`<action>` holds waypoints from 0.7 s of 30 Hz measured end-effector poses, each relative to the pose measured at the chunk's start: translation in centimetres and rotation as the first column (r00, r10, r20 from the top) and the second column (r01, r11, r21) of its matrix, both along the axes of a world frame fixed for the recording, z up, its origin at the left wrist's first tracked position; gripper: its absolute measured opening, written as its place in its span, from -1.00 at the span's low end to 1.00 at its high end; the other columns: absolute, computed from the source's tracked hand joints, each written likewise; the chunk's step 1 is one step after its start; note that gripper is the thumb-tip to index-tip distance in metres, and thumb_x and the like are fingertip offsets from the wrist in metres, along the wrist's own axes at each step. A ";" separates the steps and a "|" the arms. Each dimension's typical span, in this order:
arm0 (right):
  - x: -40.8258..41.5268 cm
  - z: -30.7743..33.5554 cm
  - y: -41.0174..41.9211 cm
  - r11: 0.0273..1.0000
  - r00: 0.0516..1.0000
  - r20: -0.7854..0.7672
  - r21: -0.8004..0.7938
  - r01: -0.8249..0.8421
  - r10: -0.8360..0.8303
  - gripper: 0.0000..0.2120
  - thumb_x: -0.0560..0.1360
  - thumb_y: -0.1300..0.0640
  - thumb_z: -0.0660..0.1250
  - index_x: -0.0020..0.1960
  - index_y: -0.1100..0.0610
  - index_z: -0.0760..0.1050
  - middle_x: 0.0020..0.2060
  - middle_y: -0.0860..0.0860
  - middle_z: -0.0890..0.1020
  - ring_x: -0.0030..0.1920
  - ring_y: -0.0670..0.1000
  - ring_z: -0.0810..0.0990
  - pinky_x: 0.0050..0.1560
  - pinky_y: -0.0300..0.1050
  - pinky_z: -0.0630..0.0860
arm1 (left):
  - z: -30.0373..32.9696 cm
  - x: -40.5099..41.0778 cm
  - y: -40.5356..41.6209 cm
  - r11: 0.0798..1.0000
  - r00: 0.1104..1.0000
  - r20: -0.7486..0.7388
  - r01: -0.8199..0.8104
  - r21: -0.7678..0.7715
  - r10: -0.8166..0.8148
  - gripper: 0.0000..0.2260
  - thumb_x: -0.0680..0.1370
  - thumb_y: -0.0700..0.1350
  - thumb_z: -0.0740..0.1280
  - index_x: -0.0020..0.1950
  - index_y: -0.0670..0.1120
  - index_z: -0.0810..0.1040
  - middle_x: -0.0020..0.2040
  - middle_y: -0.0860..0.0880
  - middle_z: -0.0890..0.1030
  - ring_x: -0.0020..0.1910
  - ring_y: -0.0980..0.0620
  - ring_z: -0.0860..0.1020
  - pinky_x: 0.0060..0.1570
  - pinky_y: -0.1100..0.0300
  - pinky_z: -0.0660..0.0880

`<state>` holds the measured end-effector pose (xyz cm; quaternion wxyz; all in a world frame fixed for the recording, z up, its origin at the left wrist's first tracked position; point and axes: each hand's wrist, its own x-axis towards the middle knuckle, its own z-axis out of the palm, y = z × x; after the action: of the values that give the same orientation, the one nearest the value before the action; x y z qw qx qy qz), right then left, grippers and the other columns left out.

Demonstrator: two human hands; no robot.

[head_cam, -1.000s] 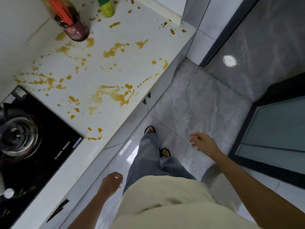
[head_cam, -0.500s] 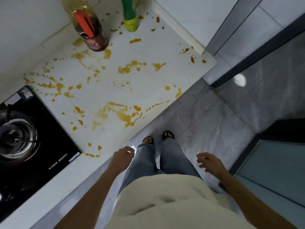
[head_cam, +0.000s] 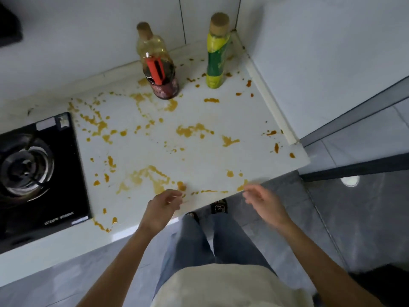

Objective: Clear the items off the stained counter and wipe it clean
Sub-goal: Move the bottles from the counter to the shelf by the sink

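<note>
A white counter [head_cam: 199, 156] is spattered with orange-brown stains. At its back stand two bottles: a clear one with a red label and dark liquid [head_cam: 158, 69], and a green-and-yellow one [head_cam: 215, 56] near the corner. My left hand [head_cam: 162, 208] hovers over the counter's front edge, fingers loosely curled and holding nothing. My right hand [head_cam: 266, 203] is raised just off the front edge, fingers relaxed, empty. Both hands are well short of the bottles.
A black gas hob [head_cam: 37, 173] with a round burner is set into the counter at the left. White walls close off the back and the right side. Grey floor tiles [head_cam: 332, 229] and a dark door frame lie to the right.
The view has swung to face the counter, bringing both bottles fully into sight. Both hands have risen from beside my legs to the counter's front edge.
</note>
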<state>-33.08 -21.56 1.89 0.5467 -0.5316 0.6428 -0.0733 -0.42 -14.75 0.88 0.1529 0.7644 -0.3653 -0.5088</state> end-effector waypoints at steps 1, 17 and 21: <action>0.6 0.4 -2.5 0.999 1.000 0.015 -0.037 -0.015 0.015 -0.81 0.65 -0.03 0.30 0.24 -0.13 0.59 0.08 -0.22 0.67 0.08 -0.27 0.64 -0.01 -0.42 0.50 | 0.6 -0.1 -1.6 0.998 0.999 -0.011 -0.052 -0.031 0.051 -0.86 0.61 -0.04 0.42 0.01 0.24 0.67 -0.10 0.18 0.76 -0.12 0.17 0.73 0.04 0.07 0.64; 14.1 -2.8 -31.1 0.897 0.962 0.225 -0.376 0.235 -0.157 -0.02 0.40 -0.12 0.58 0.64 0.04 0.12 0.58 0.01 0.30 0.55 0.03 0.32 0.50 -0.04 0.32 | -0.4 6.3 -27.3 0.828 0.909 -0.014 -0.386 -0.408 0.417 0.01 0.39 0.20 0.64 0.69 0.05 0.18 0.60 -0.05 0.39 0.54 -0.07 0.43 0.46 -0.10 0.48; 16.3 -4.6 -34.3 0.821 0.933 0.291 -0.465 0.332 -0.213 0.14 0.29 -0.14 0.64 0.66 0.06 0.06 0.58 0.00 0.28 0.55 -0.02 0.30 0.45 -0.22 0.24 | -2.4 7.2 -31.0 0.748 0.889 -0.033 -0.404 -0.526 0.457 0.14 0.33 0.17 0.68 0.72 0.05 0.06 0.65 -0.02 0.33 0.59 -0.03 0.36 0.38 0.12 0.39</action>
<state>-16.78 -55.83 -2.69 0.4409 -0.5463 0.6041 -0.3772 6.82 -45.77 -1.54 0.4484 0.7816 -0.3093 -0.3040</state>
